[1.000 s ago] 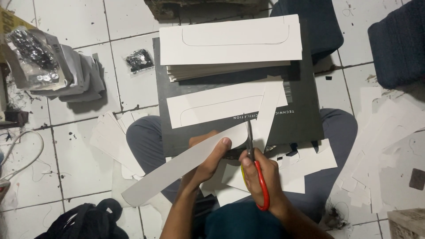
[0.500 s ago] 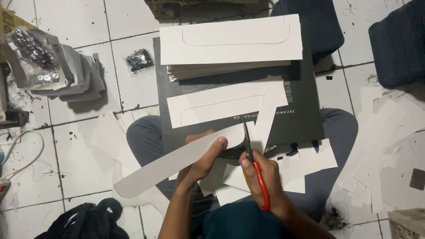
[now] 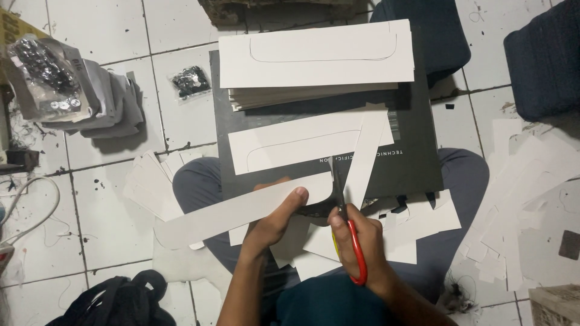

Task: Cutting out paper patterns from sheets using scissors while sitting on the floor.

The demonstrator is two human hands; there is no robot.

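My left hand (image 3: 275, 217) grips a long white card strip (image 3: 229, 208) that reaches out to the left over my knee. My right hand (image 3: 356, 238) holds red-handled scissors (image 3: 347, 232), their blades at the strip's right end. Both hands hover over my lap, at the near edge of a dark flat board (image 3: 411, 163). On that board lie a white card with a pencilled outline (image 3: 284, 142) and a narrow offcut strip (image 3: 368, 154). A stack of outlined white cards (image 3: 314, 60) rests at the board's far end.
White paper offcuts (image 3: 531, 199) litter the tiled floor at right, with more cards (image 3: 148, 181) at left. A pile of bags with small dark parts (image 3: 54, 84) sits far left, a small bag (image 3: 190, 81) beside the board. Dark cushions (image 3: 544, 54) are at upper right, a black bag (image 3: 115, 299) lower left.
The strip in my left hand has swung flatter, its free end rising and moving left. The scissors have stayed at its right end, shifted slightly.
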